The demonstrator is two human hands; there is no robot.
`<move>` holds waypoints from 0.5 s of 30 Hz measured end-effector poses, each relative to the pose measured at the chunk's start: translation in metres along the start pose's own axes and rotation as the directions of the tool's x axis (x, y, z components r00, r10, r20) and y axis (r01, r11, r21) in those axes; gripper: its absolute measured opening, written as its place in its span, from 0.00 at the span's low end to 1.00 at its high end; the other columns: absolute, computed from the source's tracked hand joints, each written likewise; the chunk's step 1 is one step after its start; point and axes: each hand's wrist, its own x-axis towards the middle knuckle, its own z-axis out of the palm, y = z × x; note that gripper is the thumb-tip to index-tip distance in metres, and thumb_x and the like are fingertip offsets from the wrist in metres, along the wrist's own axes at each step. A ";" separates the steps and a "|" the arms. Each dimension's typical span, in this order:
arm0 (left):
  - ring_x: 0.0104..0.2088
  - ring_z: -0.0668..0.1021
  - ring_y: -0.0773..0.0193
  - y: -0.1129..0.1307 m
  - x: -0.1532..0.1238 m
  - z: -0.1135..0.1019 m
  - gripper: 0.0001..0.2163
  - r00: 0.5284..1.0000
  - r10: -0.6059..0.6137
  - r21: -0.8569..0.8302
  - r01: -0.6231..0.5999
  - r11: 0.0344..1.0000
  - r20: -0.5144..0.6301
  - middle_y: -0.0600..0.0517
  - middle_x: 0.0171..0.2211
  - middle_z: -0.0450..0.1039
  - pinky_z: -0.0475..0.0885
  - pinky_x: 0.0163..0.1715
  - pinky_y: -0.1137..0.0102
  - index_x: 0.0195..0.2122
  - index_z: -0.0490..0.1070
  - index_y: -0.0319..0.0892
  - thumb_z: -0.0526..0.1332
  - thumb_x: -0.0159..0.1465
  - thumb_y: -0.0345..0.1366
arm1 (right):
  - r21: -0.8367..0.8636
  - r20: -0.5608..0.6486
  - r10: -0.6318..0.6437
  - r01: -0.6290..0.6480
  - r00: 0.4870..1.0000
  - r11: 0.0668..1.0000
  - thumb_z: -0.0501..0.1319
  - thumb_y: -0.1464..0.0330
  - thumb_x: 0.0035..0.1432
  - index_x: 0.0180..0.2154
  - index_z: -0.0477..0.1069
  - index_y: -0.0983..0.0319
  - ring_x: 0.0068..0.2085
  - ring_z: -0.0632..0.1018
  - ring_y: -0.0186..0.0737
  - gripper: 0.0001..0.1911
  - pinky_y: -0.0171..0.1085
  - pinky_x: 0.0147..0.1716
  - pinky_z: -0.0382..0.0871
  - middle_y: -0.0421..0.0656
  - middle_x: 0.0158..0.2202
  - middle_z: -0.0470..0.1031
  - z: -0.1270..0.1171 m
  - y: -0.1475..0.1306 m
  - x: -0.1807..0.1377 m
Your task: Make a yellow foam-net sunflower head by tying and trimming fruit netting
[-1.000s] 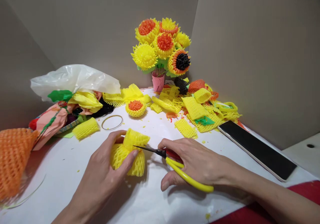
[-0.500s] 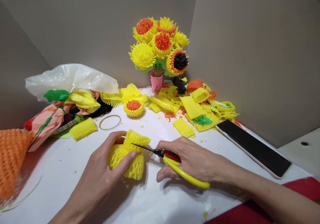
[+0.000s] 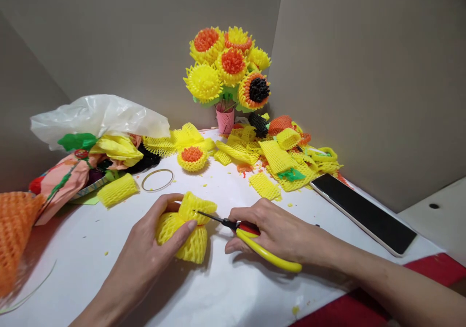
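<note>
Head view: a waisted yellow foam-net bundle [image 3: 198, 237] is clasped in the left hand [image 3: 149, 244], left of the right hand [image 3: 273, 232], by which yellow-handled, black-bladed metal scissors [image 3: 252, 241] are gripped, aimed left at the bundle's far lobe [image 3: 194, 203].

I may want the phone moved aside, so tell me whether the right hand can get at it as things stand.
Likely yes: the phone lies forward and right of the right hand, with nothing large between. That grip holds the yellow-handled tool, though, which would probably need setting down first.
</note>
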 end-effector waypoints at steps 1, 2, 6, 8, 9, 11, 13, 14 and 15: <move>0.49 0.73 0.47 0.000 0.000 0.000 0.25 1.000 -0.004 0.000 0.004 1.000 0.001 0.50 0.48 0.70 0.64 0.50 0.54 0.49 0.65 0.51 0.59 0.59 0.61 | -0.005 0.002 0.012 -0.012 1.000 1.000 0.61 0.48 0.61 0.34 0.74 0.61 0.22 0.58 0.31 0.22 0.32 0.24 0.49 0.33 0.19 0.60 0.000 -0.001 0.000; 0.49 0.73 0.47 0.001 0.000 0.000 0.25 1.000 -0.010 0.000 0.010 1.000 0.004 0.50 0.48 0.70 0.64 0.50 0.54 0.49 0.65 0.51 0.59 0.59 0.62 | -0.011 0.007 0.023 -0.023 1.000 1.000 0.61 0.48 0.61 0.35 0.74 0.61 0.22 0.58 0.31 0.22 0.32 0.24 0.49 0.33 0.19 0.60 0.000 -0.001 0.000; 0.49 0.73 0.45 0.003 0.001 0.000 0.26 0.999 -0.037 -0.008 0.037 0.999 0.019 0.50 0.48 0.70 0.64 0.49 0.54 0.50 0.65 0.51 0.59 0.59 0.62 | -0.061 -0.001 0.023 -0.023 1.000 0.998 0.60 0.49 0.63 0.37 0.75 0.60 0.26 0.63 0.34 0.20 0.31 0.26 0.51 0.36 0.22 0.65 0.000 -0.004 -0.002; 0.49 0.73 0.45 0.003 0.001 0.001 0.26 0.999 -0.039 -0.010 0.039 0.999 0.022 0.49 0.48 0.70 0.64 0.49 0.54 0.50 0.65 0.51 0.59 0.59 0.62 | -0.090 -0.018 0.023 -0.025 1.000 0.996 0.60 0.50 0.63 0.37 0.74 0.60 0.28 0.65 0.35 0.20 0.31 0.27 0.52 0.38 0.24 0.67 0.000 -0.005 -0.003; 0.49 0.73 0.45 0.003 0.002 0.001 0.26 0.999 -0.036 -0.011 0.036 0.999 0.024 0.49 0.48 0.70 0.64 0.49 0.54 0.50 0.65 0.51 0.58 0.59 0.62 | -0.096 -0.019 0.023 -0.025 1.000 0.995 0.60 0.51 0.64 0.36 0.74 0.60 0.28 0.66 0.35 0.19 0.31 0.27 0.51 0.38 0.24 0.67 0.000 -0.005 -0.003; 0.49 0.74 0.45 0.003 0.002 0.001 0.26 0.999 -0.027 -0.009 0.027 1.000 0.024 0.49 0.49 0.70 0.64 0.50 0.54 0.50 0.65 0.50 0.59 0.59 0.62 | -0.092 -0.004 0.018 -0.018 1.000 0.996 0.60 0.52 0.64 0.35 0.73 0.61 0.27 0.64 0.33 0.19 0.31 0.26 0.50 0.36 0.22 0.65 0.000 -0.005 -0.003; 0.49 0.74 0.45 0.002 0.002 0.001 0.26 0.999 -0.025 -0.004 0.025 1.000 0.024 0.48 0.49 0.71 0.64 0.50 0.54 0.50 0.65 0.50 0.59 0.59 0.62 | -0.080 0.005 0.006 -0.006 1.000 0.997 0.60 0.52 0.64 0.33 0.71 0.62 0.25 0.62 0.31 0.19 0.31 0.25 0.49 0.34 0.21 0.62 0.000 -0.003 -0.002; 0.49 0.74 0.46 0.002 0.002 0.001 0.26 0.999 -0.026 -0.002 0.027 1.000 0.025 0.48 0.49 0.71 0.65 0.50 0.54 0.50 0.65 0.50 0.59 0.59 0.62 | -0.075 0.001 0.003 -0.003 1.000 0.997 0.61 0.52 0.64 0.32 0.71 0.62 0.24 0.60 0.30 0.19 0.31 0.25 0.49 0.33 0.21 0.61 0.001 -0.003 -0.001; 0.49 0.74 0.46 0.001 0.001 0.001 0.26 0.999 -0.028 -0.004 0.028 1.000 0.026 0.48 0.49 0.71 0.65 0.50 0.54 0.50 0.65 0.50 0.59 0.59 0.61 | -0.067 -0.006 -0.001 0.001 1.000 0.998 0.62 0.52 0.63 0.32 0.71 0.62 0.24 0.59 0.30 0.19 0.31 0.24 0.48 0.33 0.20 0.60 0.001 -0.001 -0.001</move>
